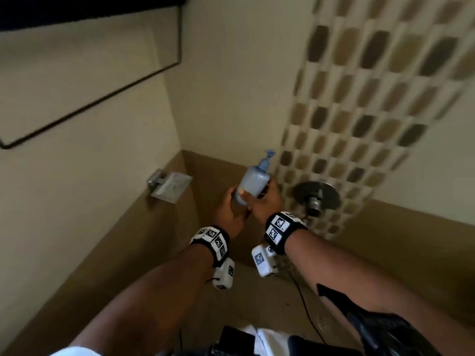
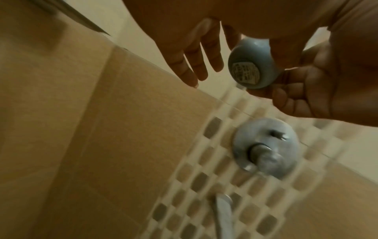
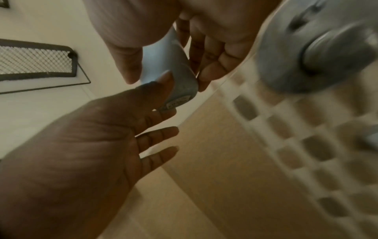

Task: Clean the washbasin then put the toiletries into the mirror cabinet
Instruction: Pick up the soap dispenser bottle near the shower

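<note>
Two hands (image 1: 267,199) (image 1: 228,211): right fingers clamp pump bottle (image 1: 253,182), left fingers apart; base label (image 2: 246,73) apparently wrist-only.

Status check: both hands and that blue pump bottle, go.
Right hand grips blue pump bottle, tilted. Left hand open beside its base. Wall valve close on the right.

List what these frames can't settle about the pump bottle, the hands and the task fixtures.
- Pump bottle: front label hidden by the right hand in the head view; base sticker too blurred to read in the left wrist view.
- Left hand: fingers straight; contact with the bottle unclear, blurred.
- Washbasin and mirror cabinet: outside every view.
- Soap dish: contents too small and blurred in the head view.
- Wall valve: setting smeared by motion blur.
</note>
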A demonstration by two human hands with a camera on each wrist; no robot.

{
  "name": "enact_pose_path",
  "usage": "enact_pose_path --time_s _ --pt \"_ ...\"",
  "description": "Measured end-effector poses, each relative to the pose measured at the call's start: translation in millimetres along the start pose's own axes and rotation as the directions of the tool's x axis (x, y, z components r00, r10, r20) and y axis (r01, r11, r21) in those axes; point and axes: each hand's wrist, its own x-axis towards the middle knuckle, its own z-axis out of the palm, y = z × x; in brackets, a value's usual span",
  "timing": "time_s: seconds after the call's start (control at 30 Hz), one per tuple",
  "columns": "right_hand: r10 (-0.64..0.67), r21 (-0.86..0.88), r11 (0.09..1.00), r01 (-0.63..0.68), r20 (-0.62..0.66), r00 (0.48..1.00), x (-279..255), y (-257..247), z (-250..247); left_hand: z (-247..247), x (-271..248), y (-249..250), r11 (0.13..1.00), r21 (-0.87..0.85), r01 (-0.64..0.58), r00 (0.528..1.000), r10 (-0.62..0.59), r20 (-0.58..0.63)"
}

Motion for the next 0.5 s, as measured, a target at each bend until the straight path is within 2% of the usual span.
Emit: enact_pose_path --time_s 0.2,0.4,0.5 --pt "-0.113 -0.158 0.983 0.09 -0.141 0.984 -36 27 -134 103 -20 67 0.994 0.02 -0.107 0.98 0.102 0.173" --pt "-0.065 -0.233 0.972 0.002 -0.262 0.963 -90 71 -294 246 -79 137 0.963 0.108 -0.245 0.937 0.207 0.28" --pt "-0.06 -0.242 0.97 -0.01 -0.279 0.959 -122 91 -376 313 -111 164 0.975 0.09 -0.205 0.913 0.157 0.377"
